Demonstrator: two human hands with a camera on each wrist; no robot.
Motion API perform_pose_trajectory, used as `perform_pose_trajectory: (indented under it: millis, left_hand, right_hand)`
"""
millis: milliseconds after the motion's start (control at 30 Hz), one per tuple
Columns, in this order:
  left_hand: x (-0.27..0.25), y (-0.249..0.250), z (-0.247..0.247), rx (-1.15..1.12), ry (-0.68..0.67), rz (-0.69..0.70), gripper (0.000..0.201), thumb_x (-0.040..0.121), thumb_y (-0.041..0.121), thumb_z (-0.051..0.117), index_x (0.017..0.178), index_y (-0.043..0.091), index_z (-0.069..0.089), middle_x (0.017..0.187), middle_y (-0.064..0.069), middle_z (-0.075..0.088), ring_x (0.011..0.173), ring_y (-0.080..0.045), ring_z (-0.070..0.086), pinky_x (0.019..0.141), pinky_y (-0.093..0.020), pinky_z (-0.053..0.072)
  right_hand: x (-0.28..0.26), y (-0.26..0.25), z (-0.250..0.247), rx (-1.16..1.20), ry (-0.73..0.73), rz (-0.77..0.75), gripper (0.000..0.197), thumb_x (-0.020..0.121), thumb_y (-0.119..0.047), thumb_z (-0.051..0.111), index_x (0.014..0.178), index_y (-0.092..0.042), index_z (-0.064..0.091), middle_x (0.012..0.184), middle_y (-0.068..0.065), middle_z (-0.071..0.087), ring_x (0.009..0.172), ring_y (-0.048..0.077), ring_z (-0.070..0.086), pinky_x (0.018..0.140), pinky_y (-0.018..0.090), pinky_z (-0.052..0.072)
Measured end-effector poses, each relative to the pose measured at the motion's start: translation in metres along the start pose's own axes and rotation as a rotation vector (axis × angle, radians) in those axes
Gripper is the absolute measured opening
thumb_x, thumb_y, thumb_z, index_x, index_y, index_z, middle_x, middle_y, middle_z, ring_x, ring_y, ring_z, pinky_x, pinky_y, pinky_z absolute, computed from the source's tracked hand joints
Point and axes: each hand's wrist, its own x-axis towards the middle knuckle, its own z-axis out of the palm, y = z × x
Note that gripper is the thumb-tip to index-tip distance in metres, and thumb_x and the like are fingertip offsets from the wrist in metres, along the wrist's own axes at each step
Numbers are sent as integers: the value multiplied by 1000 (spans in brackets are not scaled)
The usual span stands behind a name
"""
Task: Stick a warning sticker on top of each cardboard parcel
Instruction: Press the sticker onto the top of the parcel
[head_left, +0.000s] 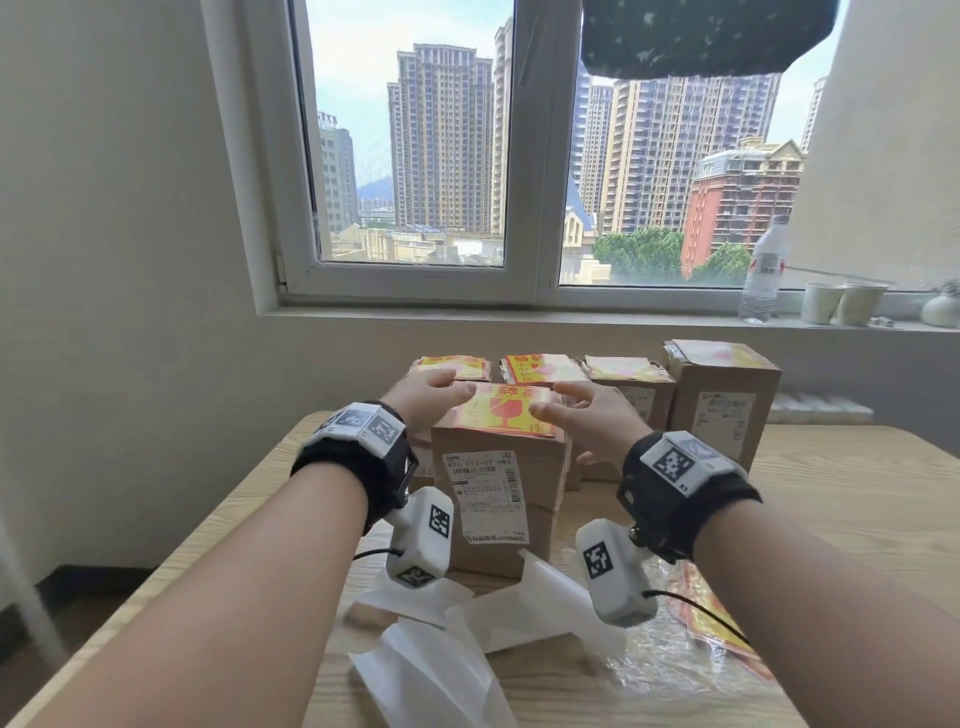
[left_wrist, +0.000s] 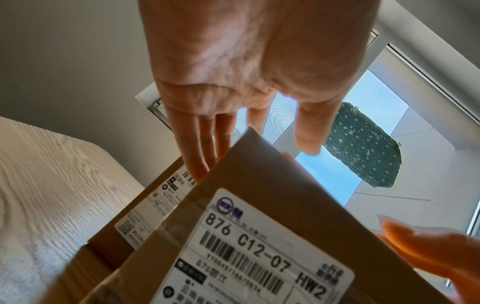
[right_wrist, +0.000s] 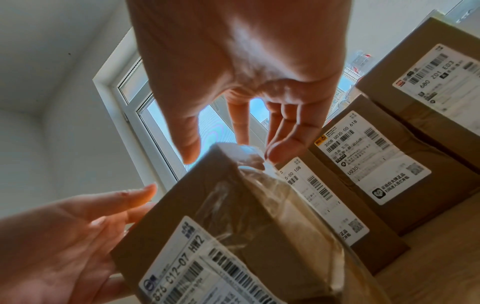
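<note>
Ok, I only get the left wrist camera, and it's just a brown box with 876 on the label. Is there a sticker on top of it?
Observer: Yes. The head view shows a yellow and red warning sticker lying on top of that front parcel.
Operator: Do the other boxes have one too?
Observer: Yes. The back row of parcels is four boxes, and each shows a sticker on its top.
Operator: Are there more stickers anywhere?
Observer: Yes. The spare stickers lie in clear wrap on the table, under the right arm.
</note>
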Motion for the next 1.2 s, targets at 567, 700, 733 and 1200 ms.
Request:
perform_pose_trajectory:
  millis: [567, 700, 733, 1200]
  left_hand:
    - [-15, -28, 15, -268, 90, -158, 49, 96, 45, 43, 121, 5, 57, 121, -14, 63, 108, -30, 61, 99, -48, 47]
    - [-31, -17, 11, -341, 70, -156, 32, 99, 26, 45, 118, 4, 58, 106, -12, 58, 94, -27, 58, 85, -45, 54]
    - [-35, -14, 8, -357, 53, -151, 30, 100, 27, 44, 116, 7, 59, 105, -12, 59, 92, -26, 58, 80, -43, 54]
    - [-73, 1, -57, -492, 330, 33, 39, 96, 38, 48, 118, 6, 52, 110, -12, 65, 91, -23, 63, 83, -42, 54]
  right_hand:
    - [-35, 10, 3, 18, -32, 29, 62, 88, -56, 56, 127, -9, 59, 100, 1, 62, 95, 18, 65, 85, 39, 58]
    - [-44, 6, 0, 42, -17, 0, 63, 87, -54, 58, 132, -9, 56, 120, 6, 64, 103, 20, 62, 90, 39, 56]
    - [-47, 2, -2, 61, -9, -14, 62, 87, -53, 59, 132, -9, 56, 121, 6, 63, 103, 20, 62, 89, 38, 56]
    - [-61, -62, 1, 314, 90, -153, 47, 80, -40, 72, 115, -10, 60, 112, 9, 67, 97, 24, 68, 87, 44, 57]
